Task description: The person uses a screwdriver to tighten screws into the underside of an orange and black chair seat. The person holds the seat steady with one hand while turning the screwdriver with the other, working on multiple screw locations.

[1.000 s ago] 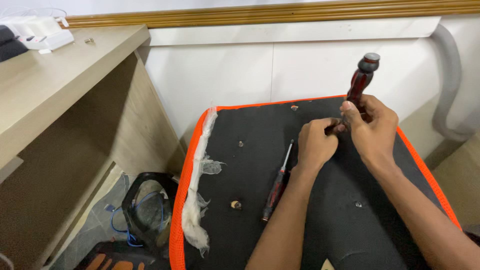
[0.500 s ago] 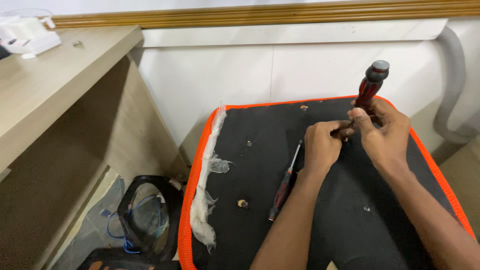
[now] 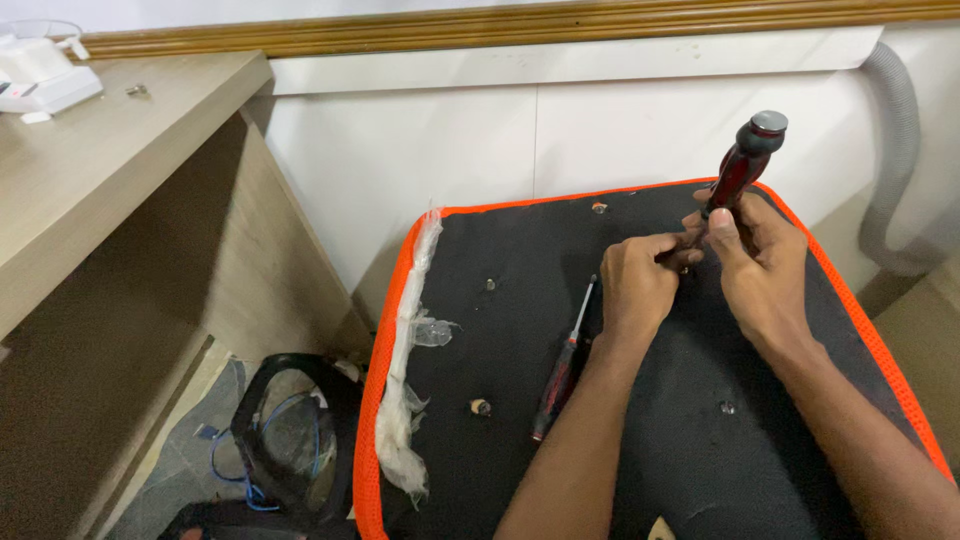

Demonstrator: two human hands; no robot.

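- Black fabric-covered panel with orange piping (image 3: 640, 450), nearest the camera, lying flat; white padding (image 3: 405, 400) spills from its left edge.
- Small metal fittings (image 3: 480, 407) dotted over the black fabric, one near the left seam, another by the far edge.
- Slim screwdriver with a red-and-black handle (image 3: 560, 375), lying loose on the fabric, just left of the left forearm, shaft toward the wall.
- Left hand (image 3: 635, 285), fingers curled shut, pinching at the lower shaft of the held tool; what lies under the fingertips cannot be told.
- Right hand (image 3: 760, 270), closed around the large screwdriver with a red-and-black grip and grey cap (image 3: 740, 170), held tilted, cap uppermost, above the panel's far right part. Both hands are close together, touching.
- Black-framed object with blue wire (image 3: 285, 440) on the floor, left of the panel.
- Light wooden counter (image 3: 110, 190), left; white device (image 3: 40, 80) at its far corner.
- White wall panels (image 3: 520, 140), wood trim (image 3: 500, 25), grey corrugated hose (image 3: 895, 160) at far right.
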